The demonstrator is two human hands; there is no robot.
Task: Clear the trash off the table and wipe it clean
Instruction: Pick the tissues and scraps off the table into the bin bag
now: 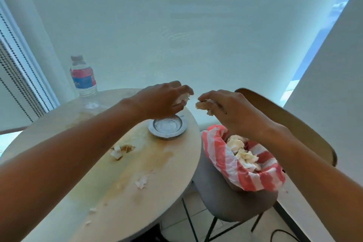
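Note:
The round pale table is smeared with brown stains. My left hand hovers over its far edge, closed around a white crumpled tissue. My right hand is just right of it, past the table's edge, gripping a stained tissue scrap. Below my right hand a bin with a red-and-white striped bag holds crumpled tissues. More scraps lie on the table: a torn brown-stained piece and a small white shred.
A glass ashtray sits on the table under my left hand. A plastic water bottle stands at the table's far left. The bin rests on a grey chair with a wooden back. A window blind hangs behind.

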